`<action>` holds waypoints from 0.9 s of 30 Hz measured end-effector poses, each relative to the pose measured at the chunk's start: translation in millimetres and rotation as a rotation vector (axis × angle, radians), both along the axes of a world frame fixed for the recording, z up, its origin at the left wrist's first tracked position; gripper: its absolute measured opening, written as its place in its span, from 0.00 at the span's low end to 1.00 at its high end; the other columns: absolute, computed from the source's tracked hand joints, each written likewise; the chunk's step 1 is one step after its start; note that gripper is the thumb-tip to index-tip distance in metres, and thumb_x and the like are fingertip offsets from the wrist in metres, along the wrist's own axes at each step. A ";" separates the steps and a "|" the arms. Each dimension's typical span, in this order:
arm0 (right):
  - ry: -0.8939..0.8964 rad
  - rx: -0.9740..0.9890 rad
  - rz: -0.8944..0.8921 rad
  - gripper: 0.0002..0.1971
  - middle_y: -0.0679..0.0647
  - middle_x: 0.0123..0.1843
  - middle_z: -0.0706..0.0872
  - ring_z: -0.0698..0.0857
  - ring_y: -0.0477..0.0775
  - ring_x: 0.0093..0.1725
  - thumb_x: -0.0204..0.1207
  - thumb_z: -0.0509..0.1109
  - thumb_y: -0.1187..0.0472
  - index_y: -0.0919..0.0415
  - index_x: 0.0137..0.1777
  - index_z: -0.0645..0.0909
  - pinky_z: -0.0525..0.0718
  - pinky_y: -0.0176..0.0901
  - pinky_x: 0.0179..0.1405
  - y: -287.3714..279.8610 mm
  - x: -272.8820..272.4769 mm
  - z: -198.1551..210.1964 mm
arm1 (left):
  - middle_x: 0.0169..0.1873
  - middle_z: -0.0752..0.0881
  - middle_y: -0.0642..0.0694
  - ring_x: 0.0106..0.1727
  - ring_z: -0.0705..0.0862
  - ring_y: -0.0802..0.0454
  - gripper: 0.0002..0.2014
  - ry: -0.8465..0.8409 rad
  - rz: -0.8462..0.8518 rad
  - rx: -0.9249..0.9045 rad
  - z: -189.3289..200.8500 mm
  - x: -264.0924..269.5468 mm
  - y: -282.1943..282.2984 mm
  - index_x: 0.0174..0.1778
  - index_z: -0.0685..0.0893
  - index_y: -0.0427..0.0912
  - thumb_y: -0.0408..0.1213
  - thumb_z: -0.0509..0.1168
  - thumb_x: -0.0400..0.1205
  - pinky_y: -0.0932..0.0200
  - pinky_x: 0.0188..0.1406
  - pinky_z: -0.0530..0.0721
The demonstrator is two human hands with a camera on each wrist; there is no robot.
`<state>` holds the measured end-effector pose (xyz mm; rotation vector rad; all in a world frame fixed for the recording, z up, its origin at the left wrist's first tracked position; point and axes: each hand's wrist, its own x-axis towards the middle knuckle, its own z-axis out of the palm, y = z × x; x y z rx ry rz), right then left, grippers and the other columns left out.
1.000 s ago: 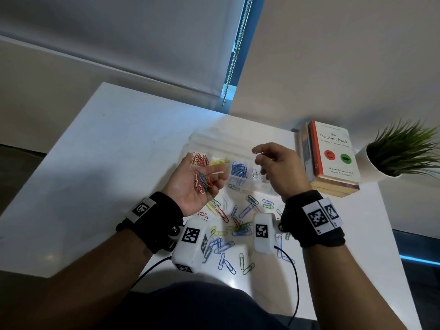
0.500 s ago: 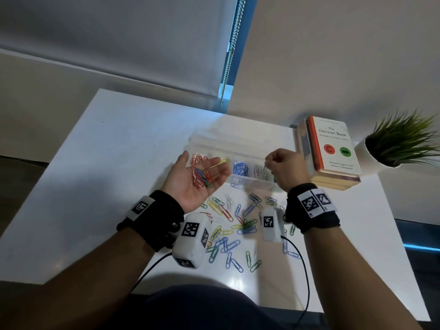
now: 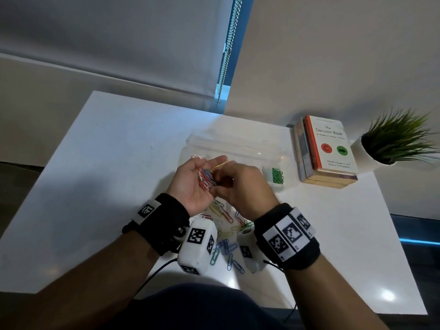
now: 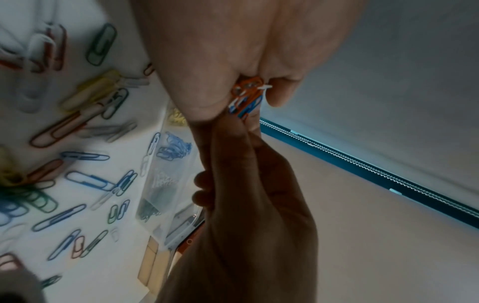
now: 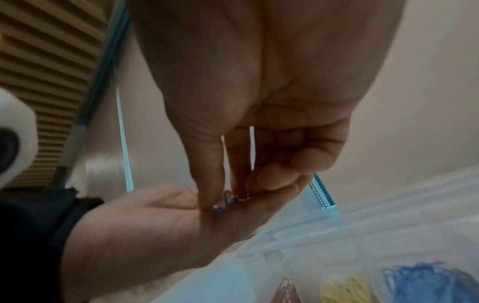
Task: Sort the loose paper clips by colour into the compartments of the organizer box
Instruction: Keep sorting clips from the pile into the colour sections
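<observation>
My left hand (image 3: pixel 190 186) lies palm up over the table, carrying a small bunch of red, blue and white paper clips (image 3: pixel 206 178). My right hand (image 3: pixel 240 184) reaches into that palm, and its thumb and fingers pinch the clips (image 5: pixel 224 202). The bunch (image 4: pixel 246 98) sits between the two hands. Behind them stands the clear organizer box (image 3: pixel 238 146), partly hidden. It holds green clips (image 3: pixel 277 175) at the right, plus red (image 5: pixel 287 291), yellow (image 5: pixel 347 289) and blue (image 5: pixel 427 280) ones. Several loose clips (image 3: pixel 226 248) of mixed colours lie below my wrists.
A stack of books (image 3: pixel 331 148) sits right of the box, with a potted plant (image 3: pixel 395 141) beyond it at the white table's (image 3: pixel 107 175) right edge. A bead chain (image 3: pixel 226 60) hangs from the blind behind the table.
My right hand has left the box's right side and moved left onto my left palm, where it now pinches the clips. My left hand has stayed palm up with its bunch.
</observation>
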<state>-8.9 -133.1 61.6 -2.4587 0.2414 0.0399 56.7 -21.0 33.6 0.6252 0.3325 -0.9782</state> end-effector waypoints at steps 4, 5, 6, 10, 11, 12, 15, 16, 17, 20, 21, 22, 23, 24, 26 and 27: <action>0.006 -0.034 0.015 0.01 0.51 0.41 0.88 0.83 0.51 0.41 0.70 0.74 0.65 0.59 0.39 0.86 0.78 0.43 0.44 -0.7 0.3 -0.9 | 0.49 0.88 0.31 0.34 0.88 0.46 0.20 -0.003 0.002 -0.018 -1.0 1.9 1.4 0.59 0.80 0.29 0.38 0.48 0.84 0.58 0.33 0.84; 0.004 0.001 -0.011 0.03 0.50 0.38 0.88 0.83 0.47 0.37 0.70 0.73 0.66 0.58 0.38 0.85 0.78 0.39 0.41 -2.5 -0.6 -1.9 | 0.52 0.88 0.30 0.37 0.88 0.44 0.20 0.002 0.005 -0.022 -2.0 2.3 1.6 0.59 0.80 0.29 0.37 0.48 0.83 0.54 0.39 0.84; 0.000 0.052 -0.046 0.05 0.47 0.34 0.86 0.81 0.42 0.33 0.71 0.73 0.66 0.57 0.36 0.85 0.77 0.35 0.38 -4.3 -1.8 -1.9 | 0.55 0.87 0.29 0.41 0.88 0.42 0.20 0.006 0.006 -0.034 -1.9 2.1 2.1 0.59 0.80 0.29 0.37 0.49 0.82 0.51 0.46 0.84; 0.008 0.282 -0.188 0.06 0.43 0.26 0.80 0.76 0.39 0.27 0.72 0.73 0.67 0.60 0.35 0.82 0.74 0.31 0.31 -12.3 -5.8 1.6 | 0.60 0.85 0.27 0.51 0.89 0.36 0.19 -0.002 0.000 -0.071 -1.7 3.8 4.7 0.60 0.79 0.28 0.35 0.51 0.81 0.43 0.54 0.87; 0.009 0.343 -0.212 0.05 0.43 0.27 0.81 0.77 0.41 0.27 0.73 0.72 0.68 0.63 0.36 0.82 0.75 0.32 0.31 -14.1 -6.9 3.6 | 0.60 0.84 0.27 0.51 0.89 0.35 0.19 -0.003 -0.004 -0.074 -1.6 4.2 5.3 0.60 0.79 0.28 0.35 0.50 0.83 0.42 0.53 0.88; 0.008 0.402 -0.230 0.05 0.45 0.27 0.82 0.78 0.43 0.27 0.74 0.71 0.69 0.65 0.37 0.82 0.76 0.33 0.29 -16.2 -8.1 5.3 | 0.61 0.84 0.27 0.52 0.89 0.35 0.19 -0.002 -0.006 -0.075 -1.5 4.3 5.5 0.61 0.79 0.28 0.35 0.50 0.84 0.41 0.54 0.88; -0.019 0.512 -0.281 0.05 0.53 0.29 0.86 0.81 0.48 0.28 0.74 0.68 0.72 0.67 0.38 0.81 0.79 0.39 0.28 -19.9 -9.7 8.5 | 0.61 0.84 0.27 0.53 0.88 0.32 0.19 -0.010 -0.009 -0.049 0.2 4.9 7.3 0.60 0.80 0.28 0.36 0.50 0.85 0.39 0.56 0.86; -0.039 0.517 -0.295 0.04 0.58 0.31 0.86 0.81 0.48 0.28 0.74 0.68 0.72 0.67 0.38 0.81 0.78 0.39 0.28 -20.3 -9.5 9.0 | 0.62 0.84 0.28 0.54 0.88 0.33 0.18 -0.026 -0.021 -0.042 -0.6 4.8 7.8 0.60 0.80 0.29 0.36 0.51 0.85 0.40 0.59 0.85; -0.058 0.504 -0.300 0.04 0.62 0.33 0.86 0.81 0.48 0.28 0.73 0.68 0.72 0.66 0.39 0.81 0.78 0.38 0.28 -20.0 -8.7 8.9 | 0.62 0.84 0.29 0.55 0.88 0.34 0.18 -0.045 -0.038 -0.027 -0.9 4.4 7.9 0.61 0.80 0.30 0.36 0.52 0.85 0.40 0.61 0.83; -0.115 0.403 -0.253 0.09 0.56 0.36 0.89 0.85 0.47 0.31 0.74 0.68 0.72 0.57 0.40 0.82 0.81 0.38 0.33 -15.7 -4.3 7.9 | 0.64 0.83 0.31 0.60 0.85 0.37 0.21 -0.078 -0.084 -0.025 -1.1 3.6 7.4 0.68 0.77 0.29 0.34 0.58 0.81 0.42 0.68 0.78; -0.128 0.375 -0.221 0.11 0.53 0.37 0.90 0.87 0.48 0.35 0.73 0.66 0.73 0.55 0.40 0.82 0.84 0.41 0.37 -12.5 -2.6 8.4 | 0.63 0.83 0.31 0.60 0.84 0.37 0.22 -0.080 -0.099 -0.038 -0.1 2.9 7.0 0.68 0.77 0.28 0.35 0.57 0.81 0.42 0.70 0.77; -0.136 0.332 -0.179 0.12 0.51 0.39 0.91 0.89 0.49 0.39 0.73 0.66 0.73 0.54 0.39 0.84 0.86 0.45 0.42 -9.0 -0.7 9.2 | 0.57 0.86 0.33 0.57 0.85 0.39 0.20 -0.071 -0.101 -0.059 1.9 2.3 6.9 0.64 0.80 0.27 0.36 0.55 0.82 0.43 0.69 0.79; -0.138 0.261 -0.130 0.11 0.50 0.41 0.91 0.89 0.50 0.42 0.72 0.66 0.72 0.55 0.40 0.85 0.86 0.49 0.45 -5.0 1.5 9.7 | 0.47 0.88 0.36 0.49 0.88 0.43 0.21 -0.057 -0.098 -0.064 3.3 2.1 7.0 0.54 0.86 0.28 0.37 0.51 0.84 0.45 0.61 0.84; -0.132 0.167 -0.077 0.10 0.50 0.43 0.90 0.88 0.51 0.44 0.72 0.67 0.70 0.55 0.42 0.87 0.85 0.50 0.48 -1.2 3.7 10.6 | 0.38 0.89 0.39 0.41 0.89 0.46 0.25 -0.048 -0.095 -0.069 2.5 1.5 6.8 0.43 0.89 0.31 0.38 0.48 0.86 0.49 0.49 0.88; -0.095 -0.016 0.009 0.10 0.52 0.46 0.88 0.85 0.53 0.47 0.72 0.69 0.65 0.55 0.49 0.88 0.82 0.50 0.50 4.5 8.8 12.8 | 0.32 0.87 0.42 0.32 0.86 0.50 0.28 -0.031 -0.094 -0.050 3.6 0.8 7.2 0.35 0.89 0.35 0.43 0.48 0.87 0.57 0.34 0.87; -0.076 -0.079 0.037 0.10 0.52 0.46 0.86 0.84 0.54 0.48 0.73 0.69 0.63 0.54 0.51 0.88 0.82 0.51 0.49 6.6 11.6 13.8 | 0.32 0.85 0.43 0.32 0.84 0.50 0.26 -0.023 -0.091 -0.041 4.3 0.5 7.2 0.38 0.88 0.36 0.46 0.49 0.87 0.58 0.33 0.87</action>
